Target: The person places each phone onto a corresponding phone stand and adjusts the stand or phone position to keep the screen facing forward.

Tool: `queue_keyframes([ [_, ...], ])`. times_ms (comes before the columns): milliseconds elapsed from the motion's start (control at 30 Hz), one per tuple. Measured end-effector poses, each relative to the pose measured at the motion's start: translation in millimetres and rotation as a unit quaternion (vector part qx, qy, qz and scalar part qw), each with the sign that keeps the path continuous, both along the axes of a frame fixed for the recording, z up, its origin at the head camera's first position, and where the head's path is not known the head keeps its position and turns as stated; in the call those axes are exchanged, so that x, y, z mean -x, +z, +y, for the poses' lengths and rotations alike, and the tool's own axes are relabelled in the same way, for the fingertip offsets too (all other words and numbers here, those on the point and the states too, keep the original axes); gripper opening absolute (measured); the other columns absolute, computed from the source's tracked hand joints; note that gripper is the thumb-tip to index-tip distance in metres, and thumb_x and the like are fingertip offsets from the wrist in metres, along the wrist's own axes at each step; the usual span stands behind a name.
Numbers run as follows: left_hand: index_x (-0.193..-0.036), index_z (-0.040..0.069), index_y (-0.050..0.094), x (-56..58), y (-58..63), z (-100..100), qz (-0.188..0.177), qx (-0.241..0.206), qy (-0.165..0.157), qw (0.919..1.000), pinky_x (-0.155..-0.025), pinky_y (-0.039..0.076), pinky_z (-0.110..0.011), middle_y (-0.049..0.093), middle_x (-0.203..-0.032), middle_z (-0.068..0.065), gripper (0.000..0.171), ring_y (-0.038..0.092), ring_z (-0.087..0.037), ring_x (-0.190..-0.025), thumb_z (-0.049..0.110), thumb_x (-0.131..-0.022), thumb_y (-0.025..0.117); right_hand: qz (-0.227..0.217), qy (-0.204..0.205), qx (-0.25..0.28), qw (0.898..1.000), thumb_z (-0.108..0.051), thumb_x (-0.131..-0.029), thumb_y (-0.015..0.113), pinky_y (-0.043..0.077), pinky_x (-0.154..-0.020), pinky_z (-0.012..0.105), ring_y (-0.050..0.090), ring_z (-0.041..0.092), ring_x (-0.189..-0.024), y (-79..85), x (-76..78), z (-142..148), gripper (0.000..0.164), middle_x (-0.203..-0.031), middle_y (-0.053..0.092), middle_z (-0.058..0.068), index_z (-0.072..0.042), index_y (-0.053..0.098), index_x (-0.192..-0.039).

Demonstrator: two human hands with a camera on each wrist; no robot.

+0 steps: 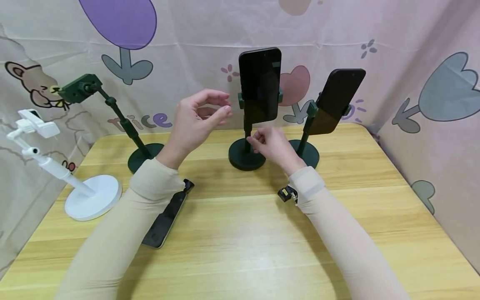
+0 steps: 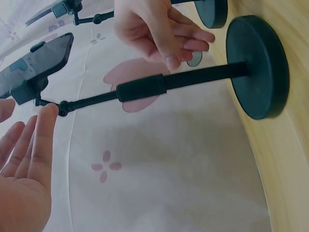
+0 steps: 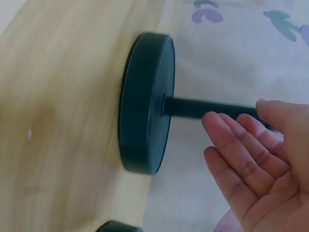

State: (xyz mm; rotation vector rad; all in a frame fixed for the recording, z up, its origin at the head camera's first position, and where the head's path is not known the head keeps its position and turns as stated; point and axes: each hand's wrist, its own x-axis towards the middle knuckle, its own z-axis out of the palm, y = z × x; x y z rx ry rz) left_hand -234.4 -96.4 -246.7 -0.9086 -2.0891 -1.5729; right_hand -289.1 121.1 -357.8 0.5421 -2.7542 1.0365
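A black phone (image 1: 260, 85) stands upright in the clamp of the middle dark green phone stand (image 1: 240, 160). To the left of this stand, my left hand (image 1: 196, 116) is raised with fingers loosely bent and nothing in them. In the left wrist view its fingertips (image 2: 46, 121) are near the joint below the clamp; whether they touch it I cannot tell. My right hand (image 1: 273, 146) is low beside the pole (image 3: 193, 107), its fingers relaxed and holding nothing. The left wrist view shows a gap between that hand and the pole.
Right of the middle stand, a second green stand (image 1: 309, 154) holds a tilted phone (image 1: 337, 102). On the left are a green stand (image 1: 129, 129) and a white stand (image 1: 93, 198), both without phones. Another phone (image 1: 163, 225) lies on the wooden table (image 1: 240, 250), partly under my left sleeve. A patterned cloth hangs behind.
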Motion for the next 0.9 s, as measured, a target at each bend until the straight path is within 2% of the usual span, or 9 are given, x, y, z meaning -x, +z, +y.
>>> queue_keyframes([
  [67,-0.112,-0.008,0.064,0.0,-2.1,-6,-0.003,0.006,0.006,1.0000,-0.069,0.057,-0.032,0.067,-0.095,-0.014,0.025,0.068,-0.023,-0.076,0.003,-0.090,0.066,-0.007,0.016,-0.008,1.000,-0.038,-0.095,0.060,0.050,-0.057,0.025,0.059,0.006,-0.063,1.0,-3.0,-4,0.027,-0.074,0.066,-0.001,-0.013,0.067,-0.087],
  [167,-0.114,-0.002,0.065,8.7,-12.7,-18,-0.010,0.012,0.013,0.9998,-0.068,0.057,-0.032,0.067,-0.096,-0.009,0.025,0.069,-0.020,-0.077,0.008,-0.090,0.067,-0.012,0.035,-0.020,0.999,-0.038,-0.095,0.060,0.051,-0.059,0.022,0.060,0.004,-0.064,3.0,-6.9,-11,0.025,-0.075,0.066,-0.002,-0.015,0.067,-0.089],
  [300,-0.113,-0.003,0.065,4.4,-14.8,-29,-0.011,0.021,0.024,0.9994,-0.065,0.058,-0.034,0.067,-0.096,-0.011,0.025,0.068,-0.018,-0.077,0.007,-0.091,0.066,-0.016,0.059,-0.031,0.998,-0.037,-0.094,0.061,0.051,-0.061,0.021,0.060,0.003,-0.064,4.9,-10.5,-18,0.021,-0.076,0.065,-0.005,-0.017,0.065,-0.091],
  [400,-0.112,-0.008,0.064,-9.3,-7.9,-35,-0.015,0.027,0.035,0.9989,-0.064,0.058,-0.035,0.067,-0.096,-0.015,0.024,0.068,-0.018,-0.077,0.004,-0.091,0.064,-0.019,0.074,-0.036,0.996,-0.037,-0.095,0.060,0.051,-0.063,0.021,0.060,0.003,-0.065,5.1,-11.8,-22,0.021,-0.076,0.065,-0.006,-0.017,0.064,-0.092],
  [467,-0.112,-0.006,0.064,-11.6,-8.9,-42,-0.023,0.031,0.048,0.9981,-0.065,0.058,-0.034,0.067,-0.097,-0.015,0.024,0.069,-0.019,-0.079,0.006,-0.091,0.065,-0.022,0.080,-0.039,0.996,-0.037,-0.095,0.060,0.051,-0.063,0.022,0.060,0.004,-0.066,5.2,-12.7,-24,0.021,-0.075,0.064,-0.006,-0.017,0.063,-0.091],
  [600,-0.113,-0.001,0.066,-14.1,-12.6,-58,-0.042,0.040,0.078,0.9952,-0.065,0.057,-0.028,0.067,-0.101,-0.016,0.025,0.069,-0.020,-0.082,0.010,-0.091,0.066,-0.028,0.085,-0.046,0.995,-0.037,-0.095,0.060,0.050,-0.064,0.022,0.060,0.005,-0.067,4.6,-14.3,-30,0.020,-0.076,0.064,-0.007,-0.017,0.063,-0.091],
  [733,-0.112,0.000,0.066,-16.9,-16.3,-72,-0.044,0.038,0.100,0.9933,-0.062,0.057,-0.027,0.068,-0.100,-0.015,0.024,0.069,-0.020,-0.081,0.011,-0.091,0.067,-0.032,0.089,-0.049,0.994,-0.037,-0.095,0.060,0.050,-0.067,0.022,0.060,0.004,-0.067,4.3,-15.5,-36,0.020,-0.078,0.063,-0.008,-0.017,0.064,-0.096],
  [900,-0.110,0.000,0.067,-11.1,-27.2,-95,-0.041,0.035,0.122,0.9911,-0.059,0.057,-0.026,0.068,-0.097,-0.014,0.023,0.068,-0.021,-0.078,0.011,-0.090,0.067,-0.026,0.101,-0.047,0.993,-0.036,-0.095,0.060,0.050,-0.065,0.022,0.058,0.005,-0.066,5.2,-17.1,-45,0.020,-0.078,0.062,-0.008,-0.017,0.065,-0.097],
])
